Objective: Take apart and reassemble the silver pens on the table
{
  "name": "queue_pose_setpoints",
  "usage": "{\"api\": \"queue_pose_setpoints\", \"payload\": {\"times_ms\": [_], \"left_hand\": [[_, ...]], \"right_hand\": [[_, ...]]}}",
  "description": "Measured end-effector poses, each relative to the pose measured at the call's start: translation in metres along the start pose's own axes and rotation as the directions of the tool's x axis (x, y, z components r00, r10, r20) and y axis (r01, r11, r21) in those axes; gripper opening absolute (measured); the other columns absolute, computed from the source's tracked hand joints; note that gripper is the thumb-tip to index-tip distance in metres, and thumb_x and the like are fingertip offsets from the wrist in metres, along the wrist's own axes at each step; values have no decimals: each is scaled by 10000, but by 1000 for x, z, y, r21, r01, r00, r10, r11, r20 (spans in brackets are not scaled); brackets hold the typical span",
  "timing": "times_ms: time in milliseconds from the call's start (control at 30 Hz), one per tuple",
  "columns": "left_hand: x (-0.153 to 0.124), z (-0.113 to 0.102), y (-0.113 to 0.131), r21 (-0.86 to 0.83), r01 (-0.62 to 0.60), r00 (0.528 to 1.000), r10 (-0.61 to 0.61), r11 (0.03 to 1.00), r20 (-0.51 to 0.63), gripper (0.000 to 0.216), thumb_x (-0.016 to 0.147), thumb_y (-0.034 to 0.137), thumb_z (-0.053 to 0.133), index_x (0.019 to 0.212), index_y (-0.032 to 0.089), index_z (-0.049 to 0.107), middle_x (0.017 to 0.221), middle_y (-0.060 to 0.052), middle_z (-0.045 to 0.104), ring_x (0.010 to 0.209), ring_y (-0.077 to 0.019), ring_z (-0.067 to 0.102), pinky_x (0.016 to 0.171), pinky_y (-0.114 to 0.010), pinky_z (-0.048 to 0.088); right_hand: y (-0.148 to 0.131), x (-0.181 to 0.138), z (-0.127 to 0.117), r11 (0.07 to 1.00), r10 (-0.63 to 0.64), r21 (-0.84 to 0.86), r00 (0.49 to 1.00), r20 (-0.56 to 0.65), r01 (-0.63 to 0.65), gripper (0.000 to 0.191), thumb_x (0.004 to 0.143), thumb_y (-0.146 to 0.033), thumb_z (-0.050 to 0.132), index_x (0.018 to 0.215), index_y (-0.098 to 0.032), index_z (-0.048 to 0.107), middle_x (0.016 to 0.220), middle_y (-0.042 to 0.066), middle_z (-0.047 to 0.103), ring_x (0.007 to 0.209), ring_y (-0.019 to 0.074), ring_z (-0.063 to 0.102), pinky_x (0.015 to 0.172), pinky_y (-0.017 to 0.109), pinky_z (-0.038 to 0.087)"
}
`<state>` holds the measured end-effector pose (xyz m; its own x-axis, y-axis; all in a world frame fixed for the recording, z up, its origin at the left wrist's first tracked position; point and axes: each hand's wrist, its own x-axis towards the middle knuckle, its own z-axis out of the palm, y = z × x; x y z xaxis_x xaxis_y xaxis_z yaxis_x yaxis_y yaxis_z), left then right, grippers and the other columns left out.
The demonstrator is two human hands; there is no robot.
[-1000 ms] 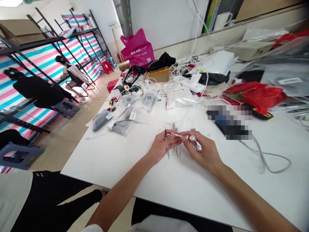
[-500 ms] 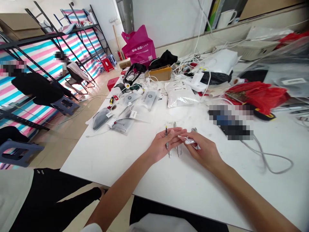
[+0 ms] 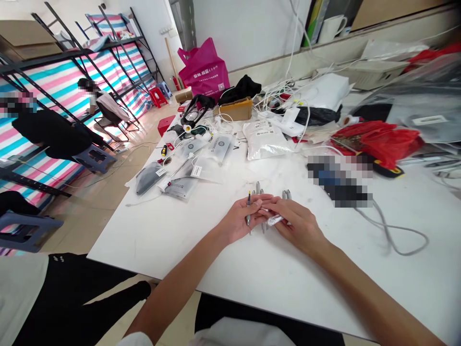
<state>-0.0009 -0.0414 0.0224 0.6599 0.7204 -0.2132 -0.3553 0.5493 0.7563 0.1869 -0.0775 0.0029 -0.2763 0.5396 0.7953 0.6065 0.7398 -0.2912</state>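
My left hand [image 3: 239, 222] sits on the white table [image 3: 151, 240], with a slim dark-tipped metal rod [image 3: 248, 207] upright between its fingers. My right hand [image 3: 297, 227] grips a small silver-white tube [image 3: 275, 220] in its fingertips, and the fingertips of both hands nearly meet. Several silver pen-shaped metal parts [image 3: 258, 187] lie on the table under and just beyond my hands, their middles hidden by my fingers. Another pair of these parts [image 3: 287, 194] pokes out past my right hand.
Beyond my hands lie grey sealed pouches [image 3: 167, 187], a white foil bag [image 3: 264, 140], tangled white cables [image 3: 277, 98] and a red plastic bag [image 3: 382, 142]. A grey cable [image 3: 392, 235] curls at the right. A seated person [image 3: 108, 108] is at the far left.
My hands have drawn closer together. The small tube in my right hand now lies tilted toward my left hand, and the camera view has shifted slightly.
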Motion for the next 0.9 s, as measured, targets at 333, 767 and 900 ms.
{"api": "queue_pose_setpoints", "payload": {"times_ms": [333, 767, 900], "left_hand": [[0, -1, 4, -120, -35, 999, 39, 992, 30, 281, 950, 240, 701, 1207, 130, 724, 1454, -172, 635, 1383, -265, 587, 1201, -380, 405], [-3, 7, 2, -9, -42, 998, 43, 999, 51, 332, 954, 338, 705, 1231, 157, 728, 1483, -176, 610, 1367, -279, 590, 1138, -401, 452], [-3, 9, 3, 4, -42, 998, 41, 999, 56, 349, 961, 365, 695, 1243, 161, 725, 1500, -170, 597, 1375, -281, 580, 1125, -391, 457]], "right_hand": [[-12, 8, -7, 998, 67, 3, 985, -158, -67, 353, 883, -63, 738, 1178, -246, 678, 693, -25, 628, 563, 133, 548, 573, 287, 497], [-6, 4, -4, 998, 16, 54, 999, -36, -14, 384, 900, -71, 692, 1247, -230, 653, 904, 45, 752, 770, 177, 692, 706, 310, 571], [-8, 6, -5, 1000, 1, 30, 999, -52, 0, 350, 913, -87, 685, 1235, -224, 657, 832, 31, 733, 702, 164, 664, 666, 304, 549]]}}
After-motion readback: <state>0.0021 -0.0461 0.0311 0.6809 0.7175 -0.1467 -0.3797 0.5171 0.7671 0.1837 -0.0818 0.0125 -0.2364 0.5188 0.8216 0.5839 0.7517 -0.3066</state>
